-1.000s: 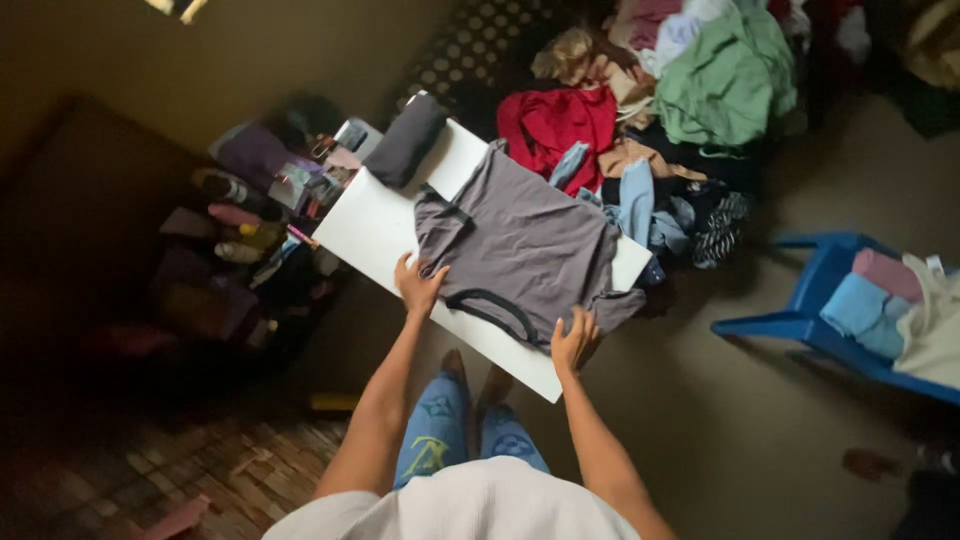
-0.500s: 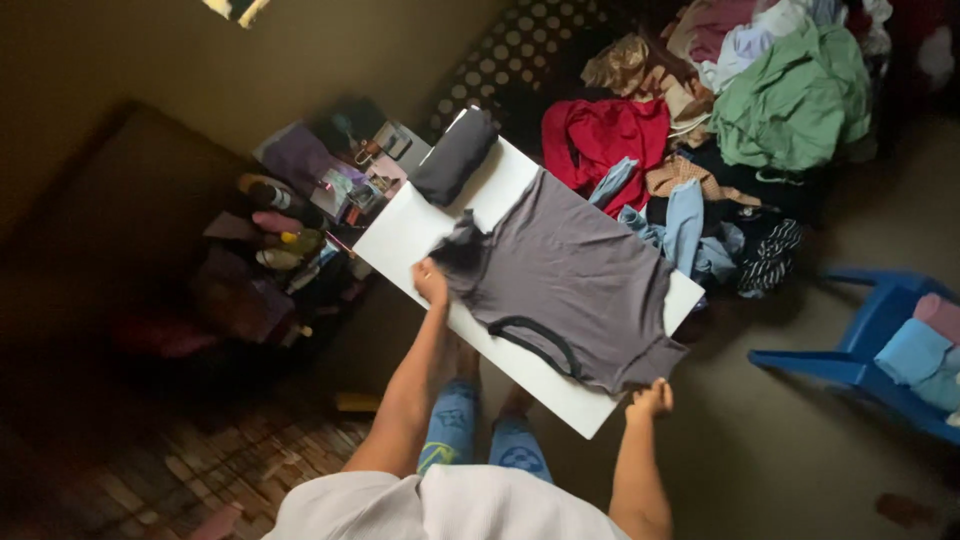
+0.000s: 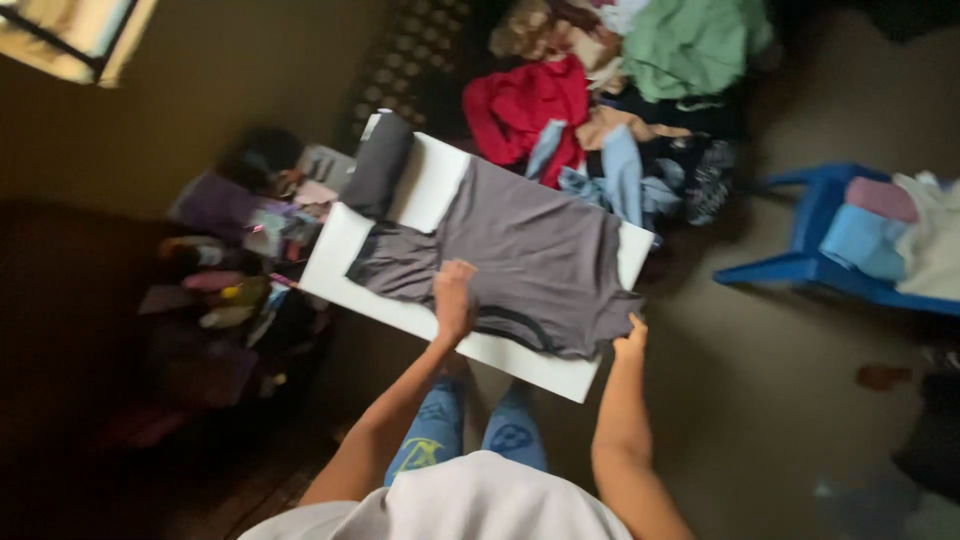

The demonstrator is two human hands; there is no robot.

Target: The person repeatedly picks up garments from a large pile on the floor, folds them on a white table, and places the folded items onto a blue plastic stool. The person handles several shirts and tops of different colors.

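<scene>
A grey T-shirt with a dark neck band lies spread flat on a white board. My left hand rests palm down on the shirt near its collar, fingers closed together. My right hand pinches the shirt's sleeve edge at the board's right end. A folded dark grey garment sits on the board's far left corner.
A heap of clothes lies beyond the board: red, green, light blue. A blue plastic chair at right holds folded pink, blue and cream items. Bottles and clutter crowd the floor at left.
The left sleeve now lies spread out flat to the left. My left hand has moved from that sleeve to the collar area. My right hand still holds the right sleeve edge. The camera shifted.
</scene>
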